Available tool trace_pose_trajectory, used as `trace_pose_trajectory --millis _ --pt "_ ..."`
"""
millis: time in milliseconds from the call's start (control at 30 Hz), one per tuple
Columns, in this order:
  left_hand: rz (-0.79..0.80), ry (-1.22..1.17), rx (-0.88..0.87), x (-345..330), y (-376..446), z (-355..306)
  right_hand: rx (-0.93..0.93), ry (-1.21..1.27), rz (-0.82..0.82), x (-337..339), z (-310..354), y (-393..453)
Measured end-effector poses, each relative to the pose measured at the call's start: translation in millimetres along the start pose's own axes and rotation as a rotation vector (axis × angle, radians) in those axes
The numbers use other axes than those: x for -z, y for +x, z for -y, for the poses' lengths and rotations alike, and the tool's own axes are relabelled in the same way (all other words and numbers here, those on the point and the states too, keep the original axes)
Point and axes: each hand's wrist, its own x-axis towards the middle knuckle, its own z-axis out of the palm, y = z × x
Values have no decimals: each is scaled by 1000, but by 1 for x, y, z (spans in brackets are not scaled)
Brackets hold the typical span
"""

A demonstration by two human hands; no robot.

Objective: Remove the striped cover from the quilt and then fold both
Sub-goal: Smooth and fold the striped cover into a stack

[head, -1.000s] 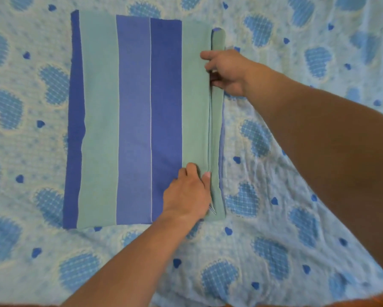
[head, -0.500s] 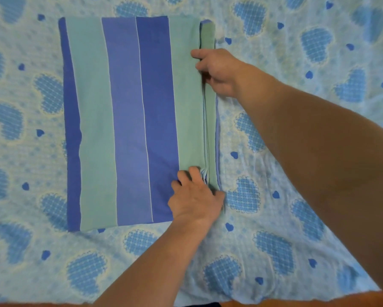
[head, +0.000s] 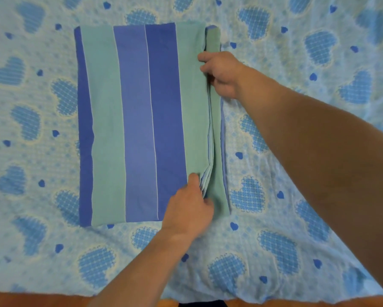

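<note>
The striped cover, in blue and green bands, lies folded into a flat rectangle on the light blue quilt with a heart print. My right hand grips the cover's upper right edge, fingers curled round the stacked layers. My left hand grips the lower right corner, fingers tucked under the top layers, which lift and fan apart there. A narrow green strip of the cover shows to the right of both hands.
The heart-print quilt spreads flat under everything and fills almost the whole view. An orange-brown floor strip runs along the near edge of the view.
My left hand slid down and curled round the lower right corner, lifting the layers so they fan apart. My right hand kept its grip on the upper edge.
</note>
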Motion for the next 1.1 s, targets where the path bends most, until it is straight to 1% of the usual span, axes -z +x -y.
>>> trace_pose_trajectory --millis 67,133,200,300,400,467,500,567,600,633,667,700,733,767,800,833,867,900,933,967,1000,1033,1067,1100 --pt "7 17 -91 10 -11 -8 35 152 0 3 4 3" --pt "15 33 -133 12 -15 -16 55 283 4 9 9 3" --pt "31 65 -137 6 -13 -23 57 298 -19 19 9 0" --pt "76 185 -85 -12 -2 -22 57 170 -57 28 -8 6" --pt "176 232 -15 -27 10 -15 42 41 -51 32 -26 21" --pt "206 237 -41 -31 12 -14 32 15 -80 32 -28 29" --pt "234 250 -77 -31 11 -13 40 -48 -104 30 -26 27" --pt "352 191 -147 -24 6 -9 122 -335 -215 25 -22 19" --pt "416 46 -172 -18 3 -5 173 -494 -270 18 -20 10" --pt "465 -141 -204 -10 -1 0 269 -715 -351 7 -22 -6" --pt "430 -282 -260 -2 -3 9 414 -899 -419 -8 -29 -24" --pt "268 -300 -352 7 -3 22 607 -1017 -422 -26 -36 -50" --pt "38 -205 -441 15 2 39 797 -1068 -354 -43 -47 -78" --pt "-187 -33 -506 22 9 61 944 -1120 -239 -56 -62 -104" --pt "-352 160 -515 30 17 87 1029 -1214 -121 -60 -91 -115" --pt "-407 337 -453 40 25 115 1050 -1339 -49 -53 -117 -125" --pt "-403 479 -375 50 30 145 1004 -1439 -22 -40 -141 -127" --pt "-358 587 -317 59 34 175 917 -1493 -48 -25 -160 -126" --pt "-311 664 -293 67 34 204 811 -1490 -100 -12 -171 -126" --pt "-289 699 -281 76 32 229 696 -1429 -160 -4 -177 -129" --pt "-309 693 -267 83 29 250 598 -1311 -253 -1 -177 -134" --pt "-337 608 -217 88 26 261 486 -1126 -342 -2 -178 -140" --pt "-371 440 -140 94 20 263 373 -889 -415 -6 -179 -149" --pt "-388 183 -48 96 16 265 275 -640 -468 -12 -181 -160"
